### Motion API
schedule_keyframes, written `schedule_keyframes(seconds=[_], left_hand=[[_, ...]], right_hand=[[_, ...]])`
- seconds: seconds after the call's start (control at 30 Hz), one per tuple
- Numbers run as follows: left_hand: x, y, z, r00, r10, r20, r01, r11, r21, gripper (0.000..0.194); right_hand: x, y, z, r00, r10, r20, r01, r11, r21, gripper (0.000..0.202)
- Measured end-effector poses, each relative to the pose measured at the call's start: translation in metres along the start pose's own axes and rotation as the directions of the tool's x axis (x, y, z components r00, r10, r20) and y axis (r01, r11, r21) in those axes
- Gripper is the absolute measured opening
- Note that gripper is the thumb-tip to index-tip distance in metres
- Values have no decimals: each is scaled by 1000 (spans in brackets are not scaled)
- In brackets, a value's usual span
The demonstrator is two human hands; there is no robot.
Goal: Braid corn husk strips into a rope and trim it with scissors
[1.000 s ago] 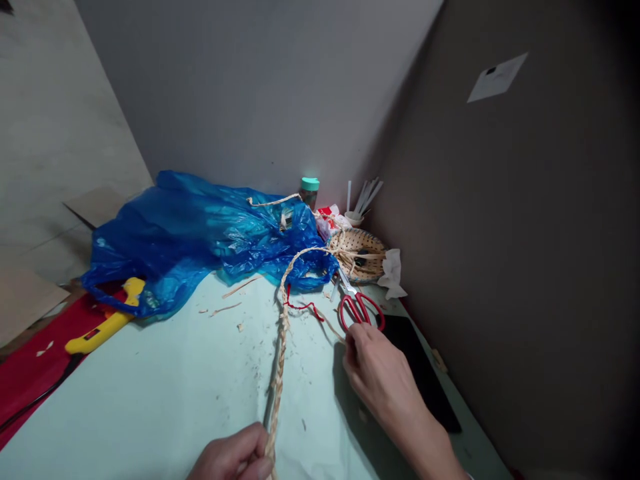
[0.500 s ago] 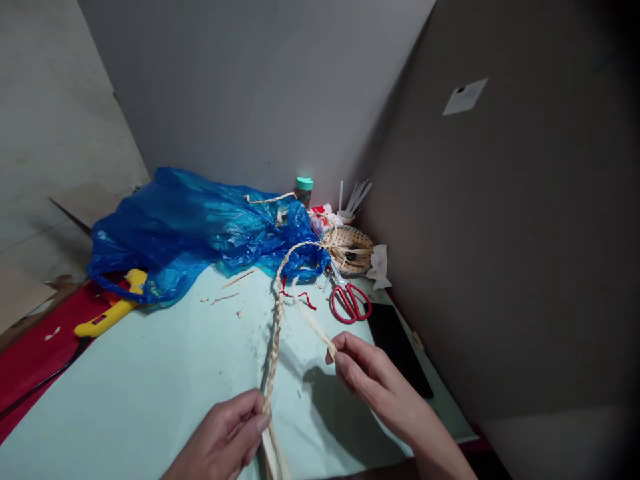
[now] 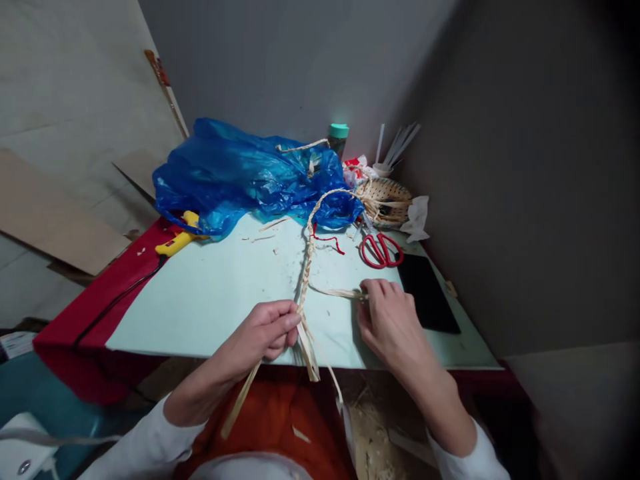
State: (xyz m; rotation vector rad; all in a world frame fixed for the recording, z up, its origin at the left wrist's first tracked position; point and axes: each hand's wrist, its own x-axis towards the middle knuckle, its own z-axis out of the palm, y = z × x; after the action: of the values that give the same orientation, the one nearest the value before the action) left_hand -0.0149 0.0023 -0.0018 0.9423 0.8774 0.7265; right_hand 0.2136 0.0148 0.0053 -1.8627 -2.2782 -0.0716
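Observation:
A pale braided cord point(image 3: 309, 257) of flat plant-like strips arches from a small woven basket point(image 3: 395, 197) toward me. My left hand point(image 3: 273, 327) pinches the braid's near end between thumb and fingers. Loose strips point(image 3: 309, 357) hang from that end over the table's front edge. To the right, my right hand point(image 3: 387, 313) is closed on a single strip point(image 3: 337, 292) that runs back to the braid. The strip's far end is hidden by the hand. Red-handled scissors point(image 3: 381, 251) lie beyond my right hand, beside a black flat object point(image 3: 429, 293).
A blue plastic bag point(image 3: 240, 177) fills the back left, with a yellow tool point(image 3: 177, 243) and its black cord at its side. A green-lidded jar point(image 3: 339, 137) and white sticks in a cup point(image 3: 383, 168) stand at the back. Grey walls bound the back and right.
The view has tilted down, bringing the table's front edge and my lap into sight. My right hand has turned palm-down, and its strip now stretches sideways from the braid. My left hand keeps its pinch.

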Motion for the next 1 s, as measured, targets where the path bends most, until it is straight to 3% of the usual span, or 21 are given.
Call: schedule_keyframes(seconds=[0.13, 0.33, 0.47, 0.6, 0.7, 0.9, 1.0], left_hand=[[0, -3, 0, 999, 31, -7, -31, 999, 13, 30], [2, -6, -1, 999, 50, 3, -50, 999, 2, 26], [3, -6, -1, 998, 53, 26, -53, 999, 0, 26], [3, -5, 1, 997, 68, 47, -69, 998, 9, 27], [3, -5, 1, 996, 72, 49, -72, 997, -3, 25], [0, -6, 2, 996, 84, 40, -84, 996, 14, 24], [0, -6, 2, 997, 78, 18, -78, 997, 1, 23]], right_hand=[[4, -19, 9, 984, -155, -91, 154, 988, -14, 33], [16, -32, 25, 975, -193, -110, 190, 981, -37, 18], [7, -34, 11, 977, -122, -174, 163, 955, 247, 9], [-16, -47, -16, 994, -32, -102, 86, 804, 588, 8], [-30, -61, -23, 996, -17, -83, 67, 760, 646, 13], [-42, -78, -9, 996, 63, -69, -3, 760, 650, 18], [-43, -81, -6, 989, 83, -122, 11, 783, 622, 20]])
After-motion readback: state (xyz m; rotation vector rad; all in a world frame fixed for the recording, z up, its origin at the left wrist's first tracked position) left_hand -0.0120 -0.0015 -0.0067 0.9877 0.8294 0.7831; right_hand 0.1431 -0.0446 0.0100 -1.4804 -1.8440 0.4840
